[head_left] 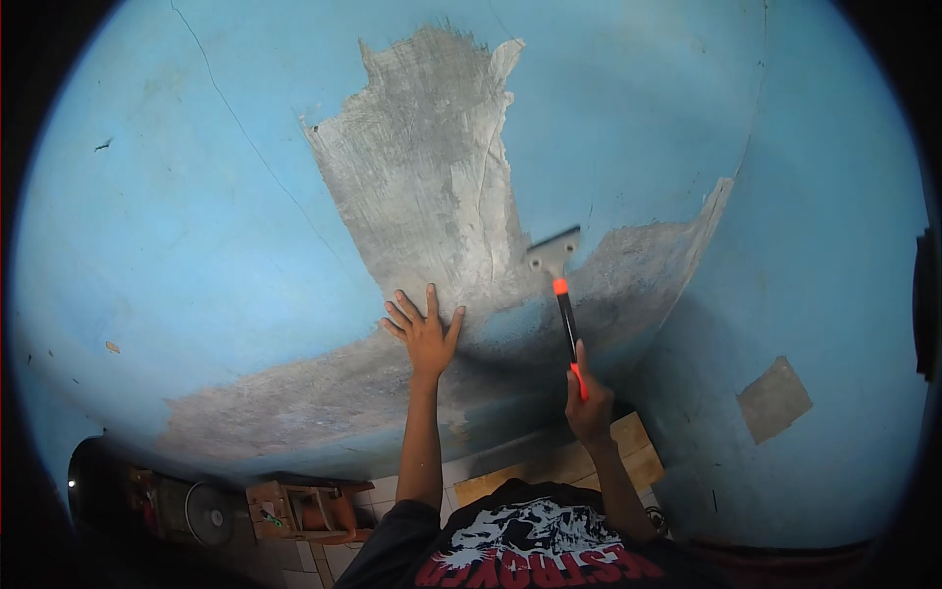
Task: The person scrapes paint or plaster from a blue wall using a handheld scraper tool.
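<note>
My right hand (589, 404) is wrapped round the black and orange handle of a long scraper (566, 319). The scraper's wide grey head points up, its blade edge at the blue paint beside a bare grey patch. With fingers spread, my left hand (428, 339) lies flat against the wall (245, 275), at the lower end of that patch. Bare plaster (422, 147) runs upward from there in a ragged-edged strip, and more of it stretches along the lower wall to both sides. Some paint edges curl along the strip's right side.
Below left, a wooden stool (304, 510) stands on the tiled floor close to a round fan (208, 513). Another blue wall meets this one at the right corner and carries a small grey patch (775, 401). Thin cracks run through the paint.
</note>
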Tool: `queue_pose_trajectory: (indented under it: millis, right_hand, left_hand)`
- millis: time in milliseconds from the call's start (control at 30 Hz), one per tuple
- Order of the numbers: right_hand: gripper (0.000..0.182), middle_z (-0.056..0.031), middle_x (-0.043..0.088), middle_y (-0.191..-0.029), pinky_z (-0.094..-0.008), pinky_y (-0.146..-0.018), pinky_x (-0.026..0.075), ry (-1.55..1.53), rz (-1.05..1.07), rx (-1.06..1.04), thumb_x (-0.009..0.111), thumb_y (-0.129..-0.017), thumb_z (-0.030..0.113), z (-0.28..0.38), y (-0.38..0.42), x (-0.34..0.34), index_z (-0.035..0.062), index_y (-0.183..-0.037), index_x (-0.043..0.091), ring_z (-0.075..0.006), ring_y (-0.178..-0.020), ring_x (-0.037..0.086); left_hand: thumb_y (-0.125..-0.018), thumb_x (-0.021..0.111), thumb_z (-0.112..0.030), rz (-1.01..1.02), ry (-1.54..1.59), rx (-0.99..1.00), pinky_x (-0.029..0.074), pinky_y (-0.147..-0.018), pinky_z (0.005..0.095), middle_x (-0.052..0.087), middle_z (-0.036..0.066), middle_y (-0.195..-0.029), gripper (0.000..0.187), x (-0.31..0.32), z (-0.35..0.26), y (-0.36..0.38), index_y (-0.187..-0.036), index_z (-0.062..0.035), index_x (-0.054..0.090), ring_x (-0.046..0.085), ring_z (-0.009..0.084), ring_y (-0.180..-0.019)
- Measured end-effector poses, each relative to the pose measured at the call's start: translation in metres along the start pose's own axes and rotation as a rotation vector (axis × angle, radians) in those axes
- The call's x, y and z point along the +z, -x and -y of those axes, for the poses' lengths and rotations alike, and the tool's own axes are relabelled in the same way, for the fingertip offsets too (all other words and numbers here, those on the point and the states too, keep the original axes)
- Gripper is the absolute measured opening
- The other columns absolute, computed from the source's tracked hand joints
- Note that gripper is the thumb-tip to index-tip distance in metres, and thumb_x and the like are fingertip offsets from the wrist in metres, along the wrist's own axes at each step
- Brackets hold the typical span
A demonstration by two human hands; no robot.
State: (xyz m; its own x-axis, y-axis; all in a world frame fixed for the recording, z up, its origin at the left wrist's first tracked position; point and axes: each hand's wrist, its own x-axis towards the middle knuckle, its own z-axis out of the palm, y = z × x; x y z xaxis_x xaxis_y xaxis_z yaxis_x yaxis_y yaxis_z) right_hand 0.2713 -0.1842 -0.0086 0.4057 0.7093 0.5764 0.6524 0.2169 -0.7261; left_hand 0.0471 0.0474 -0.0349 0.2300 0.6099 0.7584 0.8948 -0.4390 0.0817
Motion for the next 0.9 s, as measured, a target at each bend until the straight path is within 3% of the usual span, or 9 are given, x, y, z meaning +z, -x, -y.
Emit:
queue_pose_trajectory:
  millis: [133, 267, 433, 500, 733, 800, 900]
  right_hand:
    - [0.049, -0.0243, 0.064, -0.082, -0.0309, -0.058, 0.048, 0.004, -0.028, 0.042, 0.059, -0.101, 0.004, 0.051, -0.048, -0.013, 0.0036, -0.149, 0.05, -0.0222, -0.057, 0.056]
    - [0.049, -0.0205, 0.059, -0.075, -0.0297, -0.055, 0.046, -0.039, -0.082, -0.052, 0.059, -0.101, 0.005, 0.026, -0.026, -0.009, 0.004, -0.15, 0.05, -0.0206, -0.053, 0.052]
    - [0.05, -0.0163, 0.053, -0.069, -0.0297, -0.055, 0.044, -0.009, 0.054, 0.103, 0.058, -0.102, 0.008, 0.014, 0.003, -0.009, 0.0065, -0.152, 0.048, -0.0163, -0.053, 0.05]
    - [0.051, -0.0158, 0.052, -0.069, -0.0296, -0.056, 0.045, -0.023, 0.07, 0.129, 0.058, -0.103, 0.008, 0.022, -0.001, -0.013, 0.0067, -0.152, 0.048, -0.0159, -0.055, 0.05]
    - [0.05, -0.0127, 0.051, -0.069, -0.029, -0.057, 0.044, -0.038, 0.047, 0.064, 0.057, -0.103, 0.009, -0.01, 0.005, -0.001, 0.0067, -0.153, 0.047, -0.0146, -0.056, 0.048]
    - [0.05, -0.0131, 0.052, -0.069, -0.0291, -0.057, 0.044, -0.034, 0.025, 0.036, 0.057, -0.103, 0.009, -0.015, 0.01, 0.003, 0.0061, -0.153, 0.047, -0.0147, -0.056, 0.049]
    - [0.05, -0.0142, 0.054, -0.07, -0.0295, -0.058, 0.045, -0.04, 0.017, 0.031, 0.056, -0.103, 0.008, 0.001, -0.002, 0.003, 0.0051, -0.152, 0.047, -0.0161, -0.056, 0.049]
  left_hand:
    - [-0.096, 0.06, -0.062, 0.007, -0.009, 0.001, -0.019, -0.11, 0.0721, -0.017, 0.034, -0.165, 0.087, -0.001, 0.001, 0.004, -0.163, -0.0149, 0.028, -0.026, 0.0547, -0.148]
    - [-0.096, 0.06, -0.062, 0.007, -0.004, 0.003, -0.019, -0.11, 0.0723, -0.016, 0.033, -0.165, 0.087, 0.002, 0.002, 0.0, -0.163, -0.0152, 0.028, -0.025, 0.0539, -0.149]
    - [-0.096, 0.06, -0.061, -0.012, 0.002, 0.015, -0.019, -0.11, 0.0722, -0.017, 0.033, -0.165, 0.087, 0.0, 0.002, 0.001, -0.163, -0.0158, 0.028, -0.026, 0.0522, -0.149]
    - [-0.097, 0.06, -0.061, -0.029, 0.028, -0.017, -0.013, -0.111, 0.0752, -0.013, 0.031, -0.167, 0.077, 0.002, 0.0, 0.001, -0.158, -0.0178, 0.041, -0.019, 0.0551, -0.15]
    - [-0.097, 0.059, -0.061, -0.03, 0.019, -0.003, -0.014, -0.11, 0.0748, -0.013, 0.032, -0.166, 0.078, 0.001, 0.002, 0.001, -0.159, -0.0176, 0.039, -0.019, 0.0545, -0.15]
    - [-0.097, 0.059, -0.061, -0.011, -0.01, 0.022, -0.019, -0.11, 0.072, -0.017, 0.034, -0.165, 0.086, 0.001, 0.002, 0.001, -0.162, -0.0133, 0.03, -0.027, 0.0514, -0.149]
    - [-0.097, 0.059, -0.061, 0.007, 0.003, 0.009, -0.02, -0.109, 0.0719, -0.017, 0.034, -0.165, 0.086, 0.0, 0.002, 0.001, -0.162, -0.0133, 0.03, -0.027, 0.0516, -0.149]
